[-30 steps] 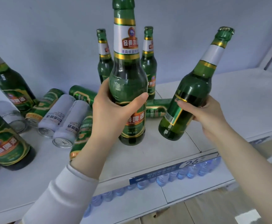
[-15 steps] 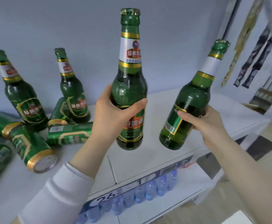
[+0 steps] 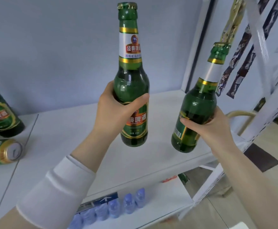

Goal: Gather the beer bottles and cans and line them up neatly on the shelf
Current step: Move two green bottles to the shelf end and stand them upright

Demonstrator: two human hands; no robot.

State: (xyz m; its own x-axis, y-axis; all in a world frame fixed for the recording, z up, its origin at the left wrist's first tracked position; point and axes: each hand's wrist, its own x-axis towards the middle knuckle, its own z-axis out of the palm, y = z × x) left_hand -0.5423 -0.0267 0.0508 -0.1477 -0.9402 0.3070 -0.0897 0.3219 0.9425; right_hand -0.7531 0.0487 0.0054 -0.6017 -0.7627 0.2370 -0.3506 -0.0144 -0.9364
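My left hand point(image 3: 116, 113) grips a tall green beer bottle point(image 3: 131, 76) around its body, upright, lifted above the white shelf point(image 3: 78, 139). My right hand point(image 3: 212, 129) holds a second green beer bottle point(image 3: 199, 103), tilted with its neck leaning right, its base just above the shelf near the right end. At the left edge stands another green bottle point(image 3: 1, 116), partly cut off, and a green can point(image 3: 2, 152) lies on its side in front of it.
A grey wall backs the shelf. The shelf's white upright post point(image 3: 260, 52) rises at the right, with dark packets point(image 3: 240, 70) hanging behind it. Several blue-capped water bottles point(image 3: 118, 207) stand on the lower shelf. Wood floor shows at bottom right.
The view and both hands have swung right along the shelf, carrying the two bottles. The pile of cans and bottles has slid to the left edge; the shelf's right end has come into view.
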